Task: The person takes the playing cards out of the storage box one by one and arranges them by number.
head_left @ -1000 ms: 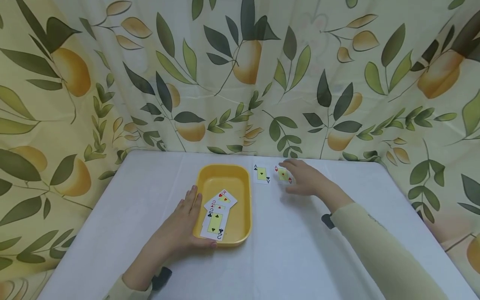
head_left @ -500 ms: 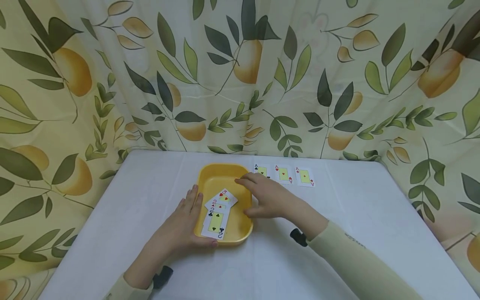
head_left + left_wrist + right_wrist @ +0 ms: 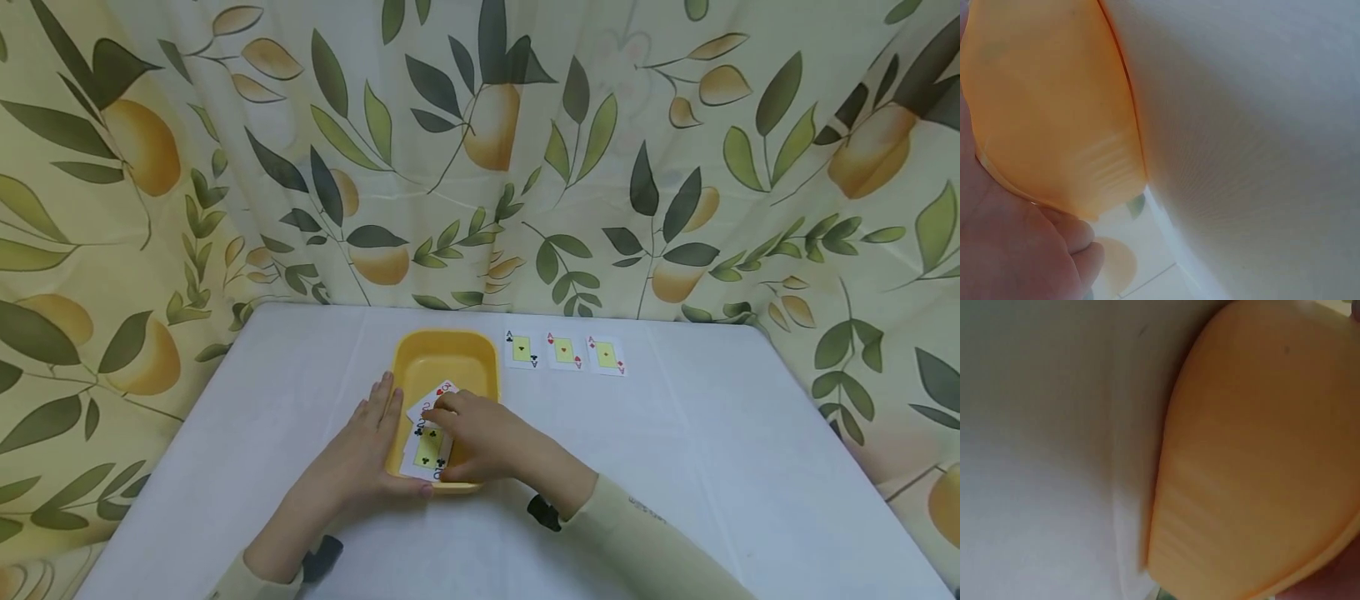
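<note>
A yellow plastic tray (image 3: 480, 350) stands on the table in the head view with several playing cards in it. On top lies a two of clubs (image 3: 427, 450), overlapping red-suit cards partly hidden by my right hand. My left hand (image 3: 360, 454) rests along the tray's left side, fingers straight, thumb at the front rim. My right hand (image 3: 487, 437) is over the tray, fingertips at the two of clubs' upper end and thumb near its lower right corner. Both wrist views show the tray's outer wall (image 3: 1054, 106) from below the rim.
Right of the tray, an ace of clubs (image 3: 521, 350), an ace of hearts (image 3: 564, 352) and an ace of diamonds (image 3: 606, 357) lie face up in a row. A fruit-patterned curtain (image 3: 450, 208) hangs behind the white-covered table (image 3: 675, 433).
My right hand has come from the row of aces, leaving the ace of diamonds uncovered at its right end, and moved left and down over the tray's cards. My left hand has stayed put.
</note>
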{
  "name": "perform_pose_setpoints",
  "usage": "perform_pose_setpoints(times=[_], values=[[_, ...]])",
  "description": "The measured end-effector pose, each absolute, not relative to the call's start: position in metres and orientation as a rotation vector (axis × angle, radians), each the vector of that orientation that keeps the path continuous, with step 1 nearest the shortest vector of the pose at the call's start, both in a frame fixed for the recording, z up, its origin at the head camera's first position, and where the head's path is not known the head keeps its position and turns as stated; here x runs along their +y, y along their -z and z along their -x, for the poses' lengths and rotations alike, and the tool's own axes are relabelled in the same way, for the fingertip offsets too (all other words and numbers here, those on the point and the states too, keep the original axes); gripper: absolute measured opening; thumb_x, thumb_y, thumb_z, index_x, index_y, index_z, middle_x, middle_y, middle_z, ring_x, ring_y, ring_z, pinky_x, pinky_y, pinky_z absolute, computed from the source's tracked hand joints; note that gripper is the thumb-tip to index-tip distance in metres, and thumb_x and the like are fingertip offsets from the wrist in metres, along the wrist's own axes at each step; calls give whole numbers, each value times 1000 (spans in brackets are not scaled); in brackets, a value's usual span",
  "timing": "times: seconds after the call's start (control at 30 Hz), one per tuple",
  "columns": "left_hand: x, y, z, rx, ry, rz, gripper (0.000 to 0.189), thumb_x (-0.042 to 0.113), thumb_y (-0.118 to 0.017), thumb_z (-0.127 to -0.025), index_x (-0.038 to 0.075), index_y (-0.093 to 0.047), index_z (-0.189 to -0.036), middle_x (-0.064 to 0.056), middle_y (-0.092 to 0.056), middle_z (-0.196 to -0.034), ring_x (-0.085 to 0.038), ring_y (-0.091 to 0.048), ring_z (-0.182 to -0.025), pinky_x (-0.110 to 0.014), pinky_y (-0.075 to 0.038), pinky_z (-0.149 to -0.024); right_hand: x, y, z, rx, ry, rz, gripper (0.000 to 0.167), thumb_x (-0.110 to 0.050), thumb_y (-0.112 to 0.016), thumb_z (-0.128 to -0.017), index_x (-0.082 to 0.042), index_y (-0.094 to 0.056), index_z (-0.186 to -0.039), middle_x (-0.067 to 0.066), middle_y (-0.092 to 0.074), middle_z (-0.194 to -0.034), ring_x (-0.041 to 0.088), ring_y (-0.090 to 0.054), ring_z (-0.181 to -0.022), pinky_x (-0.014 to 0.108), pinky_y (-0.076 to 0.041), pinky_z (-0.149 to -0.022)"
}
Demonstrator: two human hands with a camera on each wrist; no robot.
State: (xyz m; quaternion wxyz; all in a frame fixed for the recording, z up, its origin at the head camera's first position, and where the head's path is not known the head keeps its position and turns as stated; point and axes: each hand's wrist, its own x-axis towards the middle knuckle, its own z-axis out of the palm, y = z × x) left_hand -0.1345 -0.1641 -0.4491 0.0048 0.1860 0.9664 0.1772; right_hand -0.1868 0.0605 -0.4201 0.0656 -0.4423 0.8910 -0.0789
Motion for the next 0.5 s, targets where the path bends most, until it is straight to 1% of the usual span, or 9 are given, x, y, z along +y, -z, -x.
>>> perform_pose_setpoints(times=[0.17,0.3,0.4,0.5], values=[[-164,450,134,3041,-559,-605,141,92,-59,-62,-4,-20,-156,-17,1,-167,-37,-11,-153,-52,-27,-120,52,421,183,2661,209,1309,72,-47,-81,-79,-20,-57,-141,-1,-57,-134,16,-53,-119,31,-49,-103],[-165,450,134,3034,-568,-606,141,93,-59,-62,-4,-19,-156,-17,2,-167,-37,-11,-153,-53,-27,-120,46,423,183,2645,110,1288,63,-49,-80,-81,-27,-61,-137,0,-57,-133,18,-53,-117,32,-50,-99],[-165,450,134,3037,-566,-607,141,92,-60,-62,-4,-20,-156,-18,1,-167,-37,-10,-153,-52,-26,-121,42,426,184,2664,18,1281,55,-52,-78,-81,-32,-64,-131,0,-57,-131,19,-52,-115,32,-52,-95],[-164,450,134,3037,-569,-613,141,91,-61,-62,-5,-20,-156,-19,0,-167,-35,-9,-154,-51,-23,-122,40,431,184,2700,-28,1253,56,-55,-78,-79,-32,-64,-128,-1,-57,-128,18,-52,-112,32,-53,-90]])
